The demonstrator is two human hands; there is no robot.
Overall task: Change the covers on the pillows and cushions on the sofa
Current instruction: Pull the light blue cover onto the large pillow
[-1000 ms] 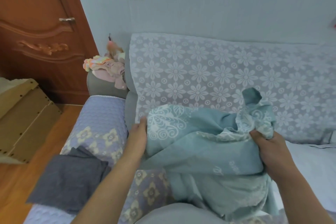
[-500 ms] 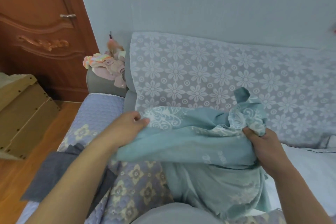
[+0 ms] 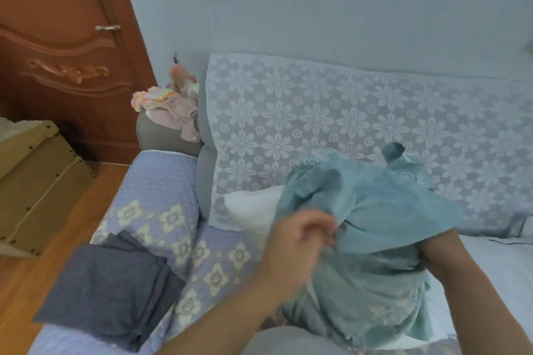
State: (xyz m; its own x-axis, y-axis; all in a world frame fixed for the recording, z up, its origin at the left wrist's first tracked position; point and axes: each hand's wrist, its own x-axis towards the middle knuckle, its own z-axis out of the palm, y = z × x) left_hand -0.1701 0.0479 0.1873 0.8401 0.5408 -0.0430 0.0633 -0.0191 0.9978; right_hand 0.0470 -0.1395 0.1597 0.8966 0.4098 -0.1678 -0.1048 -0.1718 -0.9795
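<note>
Pinching the teal cover [image 3: 372,204] at its edge, the left hand [image 3: 300,242] is blurred; the right hand (hidden under the cloth) cannot be judged. Beyond the left hand, a white pillow [image 3: 251,210] is exposed. A snagged opening could be torn if pulled hard.

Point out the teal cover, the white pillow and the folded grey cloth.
teal cover [image 3: 383,204], head view, upper draped fabric
white pillow [image 3: 251,210], head view, exposed left part
folded grey cloth [image 3: 112,291], head view, top face
</note>
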